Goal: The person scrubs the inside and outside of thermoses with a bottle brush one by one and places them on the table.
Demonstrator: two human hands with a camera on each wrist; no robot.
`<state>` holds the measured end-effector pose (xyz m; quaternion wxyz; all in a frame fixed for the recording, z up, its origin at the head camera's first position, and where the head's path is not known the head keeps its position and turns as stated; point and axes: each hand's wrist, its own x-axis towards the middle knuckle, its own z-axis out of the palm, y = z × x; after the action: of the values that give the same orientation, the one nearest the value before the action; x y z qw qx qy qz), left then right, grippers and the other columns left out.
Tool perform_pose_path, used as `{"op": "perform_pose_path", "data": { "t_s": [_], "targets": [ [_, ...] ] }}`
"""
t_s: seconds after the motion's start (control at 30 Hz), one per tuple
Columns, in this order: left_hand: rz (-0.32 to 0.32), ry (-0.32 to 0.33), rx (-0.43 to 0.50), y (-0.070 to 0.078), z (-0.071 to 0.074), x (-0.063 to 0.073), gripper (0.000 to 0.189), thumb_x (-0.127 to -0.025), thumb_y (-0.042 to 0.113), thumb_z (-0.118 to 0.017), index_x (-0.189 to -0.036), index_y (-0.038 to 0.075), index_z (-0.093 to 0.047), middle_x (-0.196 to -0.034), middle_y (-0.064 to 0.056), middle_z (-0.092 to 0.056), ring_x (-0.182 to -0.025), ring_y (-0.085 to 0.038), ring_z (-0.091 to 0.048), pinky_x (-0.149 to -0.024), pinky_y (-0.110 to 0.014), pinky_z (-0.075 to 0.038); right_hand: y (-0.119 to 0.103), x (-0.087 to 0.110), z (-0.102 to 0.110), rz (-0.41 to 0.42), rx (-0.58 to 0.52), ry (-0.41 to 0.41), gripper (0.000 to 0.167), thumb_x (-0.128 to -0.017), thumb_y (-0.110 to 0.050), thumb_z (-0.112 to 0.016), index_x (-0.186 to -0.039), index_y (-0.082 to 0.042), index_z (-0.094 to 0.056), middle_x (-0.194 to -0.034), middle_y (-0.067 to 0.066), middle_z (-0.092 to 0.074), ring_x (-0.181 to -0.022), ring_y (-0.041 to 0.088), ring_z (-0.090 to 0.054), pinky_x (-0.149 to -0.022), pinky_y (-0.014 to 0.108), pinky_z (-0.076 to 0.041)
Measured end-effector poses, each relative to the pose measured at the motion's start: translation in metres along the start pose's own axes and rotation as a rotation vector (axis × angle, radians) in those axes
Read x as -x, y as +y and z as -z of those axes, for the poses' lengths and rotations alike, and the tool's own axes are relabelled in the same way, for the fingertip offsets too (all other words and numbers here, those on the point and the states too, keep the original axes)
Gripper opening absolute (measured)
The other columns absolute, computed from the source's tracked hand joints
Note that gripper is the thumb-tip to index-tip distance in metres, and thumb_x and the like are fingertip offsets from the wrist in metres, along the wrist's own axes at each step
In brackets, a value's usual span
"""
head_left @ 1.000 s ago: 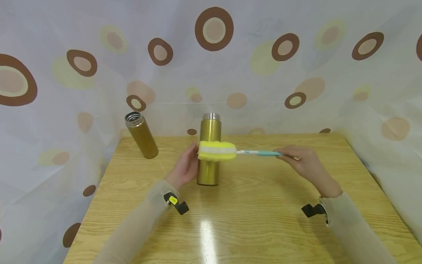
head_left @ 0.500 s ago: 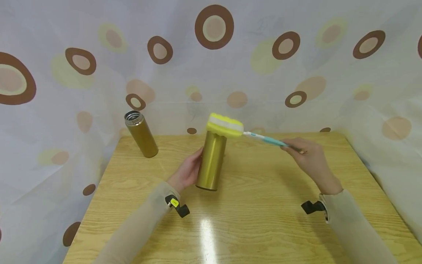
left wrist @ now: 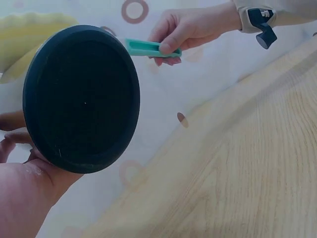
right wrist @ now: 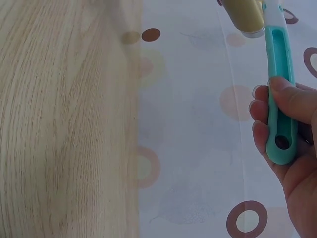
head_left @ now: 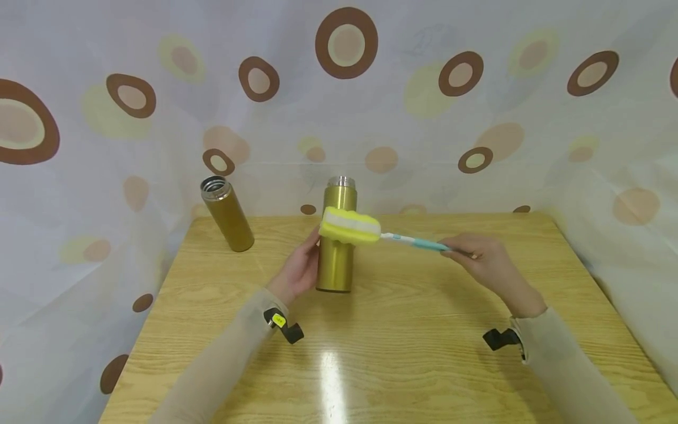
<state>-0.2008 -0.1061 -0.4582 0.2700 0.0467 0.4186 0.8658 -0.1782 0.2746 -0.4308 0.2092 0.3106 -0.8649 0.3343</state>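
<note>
In the head view, my left hand (head_left: 299, 268) grips a gold metal flask (head_left: 335, 268) round its left side. The flask has a bare silver neck and is held off the table; its dark round base (left wrist: 81, 99) fills much of the left wrist view. My right hand (head_left: 484, 262) pinches the teal handle (right wrist: 282, 59) of a sponge bottle brush, thumb on top in the right wrist view. The brush's yellow and white sponge head (head_left: 351, 226) lies crosswise in front of the flask's upper half, hiding part of it. Whether it touches the flask, I cannot tell.
A second, brownish-gold flask (head_left: 229, 221) without a lid stands at the back left of the wooden table (head_left: 424, 353). A pale curtain (head_left: 296, 129) with brown and yellow ring patterns hangs behind the table and along both sides.
The brush head rose to the flask's top while the flask tilted right, hiding its neck. Now the brush is lower and further left, the flask straighter, its neck visible again.
</note>
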Motion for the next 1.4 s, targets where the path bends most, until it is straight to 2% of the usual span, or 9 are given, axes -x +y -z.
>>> {"op": "perform_pose_path", "data": {
  "t_s": [0.17, 0.3, 0.43, 0.57, 0.77, 0.93, 1.13, 1.23, 1.4],
  "targets": [
    [-0.054, 0.035, -0.018, 0.002, -0.001, -0.002, 0.028, -0.112, 0.048, -0.033, -0.134, 0.037, -0.047, -0.128, 0.005, -0.060, -0.118, -0.013, -0.058, -0.105, -0.033, -0.046, 0.002, 0.003, 0.001, 0.065, -0.018, -0.037, 0.037, -0.074, 0.016, -0.082, -0.105, -0.004, -0.081, -0.096, 0.009, -0.079, -0.073, 0.000, -0.063, -0.061, 0.012, -0.046],
    [-0.071, 0.063, -0.001, 0.003, -0.002, -0.002, 0.030, -0.108, 0.054, -0.043, -0.134, 0.040, -0.047, -0.125, 0.003, -0.059, -0.110, -0.011, -0.061, -0.096, -0.030, -0.051, 0.002, 0.005, 0.003, 0.096, -0.056, -0.073, 0.039, -0.073, 0.017, -0.081, -0.106, -0.005, -0.081, -0.095, 0.006, -0.079, -0.074, 0.000, -0.063, -0.062, 0.013, -0.046],
    [-0.081, 0.072, 0.057, 0.004, -0.002, -0.003, 0.026, -0.107, 0.052, -0.048, -0.126, 0.036, -0.055, -0.119, 0.004, -0.063, -0.104, -0.010, -0.064, -0.091, -0.025, -0.054, 0.002, 0.006, 0.004, 0.110, -0.125, -0.117, 0.040, -0.075, 0.018, -0.079, -0.108, -0.005, -0.081, -0.098, 0.006, -0.079, -0.081, 0.003, -0.069, -0.064, 0.013, -0.049],
    [-0.096, 0.078, 0.056, 0.005, -0.002, -0.003, 0.027, -0.106, 0.051, -0.051, -0.122, 0.032, -0.061, -0.116, 0.004, -0.066, -0.104, -0.011, -0.066, -0.093, -0.026, -0.055, 0.003, 0.008, 0.004, 0.135, -0.163, -0.142, 0.040, -0.076, 0.019, -0.078, -0.108, -0.004, -0.080, -0.099, 0.007, -0.078, -0.081, 0.006, -0.070, -0.064, 0.014, -0.049],
    [-0.083, 0.078, -0.004, 0.003, -0.002, -0.002, 0.042, -0.101, 0.053, -0.061, -0.129, 0.022, -0.057, -0.118, 0.003, -0.065, -0.107, -0.012, -0.065, -0.098, -0.028, -0.052, 0.006, 0.006, 0.005, 0.147, -0.115, -0.070, 0.041, -0.072, 0.019, -0.080, -0.105, -0.005, -0.081, -0.095, 0.008, -0.078, -0.078, 0.004, -0.068, -0.061, 0.014, -0.047],
    [-0.035, 0.060, -0.055, 0.000, -0.002, -0.001, 0.043, -0.103, 0.058, -0.056, -0.126, 0.023, -0.053, -0.122, 0.002, -0.057, -0.113, -0.013, -0.058, -0.101, -0.031, -0.048, 0.005, 0.001, 0.007, 0.126, -0.068, 0.002, 0.044, -0.069, 0.021, -0.080, -0.104, -0.006, -0.082, -0.095, 0.009, -0.079, -0.084, -0.005, -0.067, -0.067, 0.009, -0.048],
    [-0.004, -0.017, -0.104, -0.005, 0.000, 0.000, 0.043, -0.111, 0.052, -0.035, -0.139, 0.021, -0.048, -0.129, 0.001, -0.057, -0.120, -0.015, -0.057, -0.109, -0.035, -0.044, 0.003, -0.001, 0.012, 0.020, -0.023, 0.078, 0.036, -0.075, 0.018, -0.080, -0.104, -0.003, -0.082, -0.095, 0.012, -0.079, -0.088, -0.015, -0.062, -0.073, 0.006, -0.048],
    [-0.004, -0.057, -0.127, -0.007, 0.001, 0.001, 0.048, -0.111, 0.054, -0.033, -0.140, 0.019, -0.047, -0.128, 0.000, -0.059, -0.119, -0.016, -0.059, -0.107, -0.035, -0.046, 0.004, -0.004, 0.013, -0.023, -0.002, 0.123, 0.034, -0.077, 0.018, -0.080, -0.104, -0.002, -0.082, -0.094, 0.013, -0.078, -0.084, -0.015, -0.060, -0.070, 0.006, -0.046],
    [0.016, -0.024, -0.147, -0.010, -0.001, 0.002, 0.057, -0.109, 0.058, -0.035, -0.148, 0.017, -0.040, -0.125, 0.001, -0.061, -0.114, -0.015, -0.061, -0.103, -0.034, -0.049, 0.003, -0.006, 0.014, -0.092, 0.013, 0.183, 0.029, -0.080, 0.016, -0.080, -0.105, 0.001, -0.081, -0.094, 0.015, -0.078, -0.083, -0.019, -0.057, -0.069, 0.004, -0.045]
  ]
}}
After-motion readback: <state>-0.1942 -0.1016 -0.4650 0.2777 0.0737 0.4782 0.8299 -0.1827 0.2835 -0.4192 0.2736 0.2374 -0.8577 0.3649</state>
